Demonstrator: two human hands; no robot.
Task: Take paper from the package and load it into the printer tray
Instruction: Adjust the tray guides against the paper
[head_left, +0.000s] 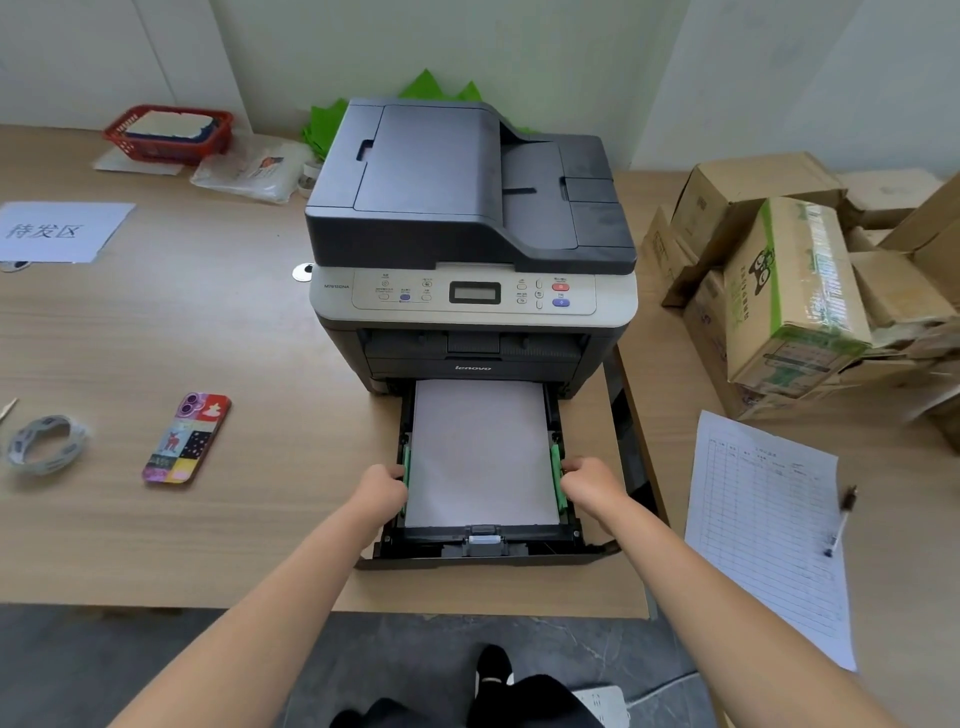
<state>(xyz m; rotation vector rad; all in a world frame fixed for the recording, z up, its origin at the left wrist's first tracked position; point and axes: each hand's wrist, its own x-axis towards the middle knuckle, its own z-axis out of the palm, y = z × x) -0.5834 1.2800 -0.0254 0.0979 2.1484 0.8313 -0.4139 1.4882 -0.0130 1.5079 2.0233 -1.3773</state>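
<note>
A grey and black printer (470, 218) stands on the wooden table. Its black paper tray (488, 553) is pulled out toward me, and a white paper stack (480, 452) lies flat inside it. My left hand (382, 488) presses on the green side guide (405, 470) at the tray's left wall. On the opposite wall, my right hand (589, 483) grips the other green guide (557, 473). Both guides sit against the edges of the stack. No paper package is in view that I can identify.
A phone (187, 439) and a tape roll (44, 444) lie on the table at left. A printed form (769, 525) with a pen (839, 522) lies at right, cardboard boxes (795, 291) behind it. A red basket (169, 132) sits far left.
</note>
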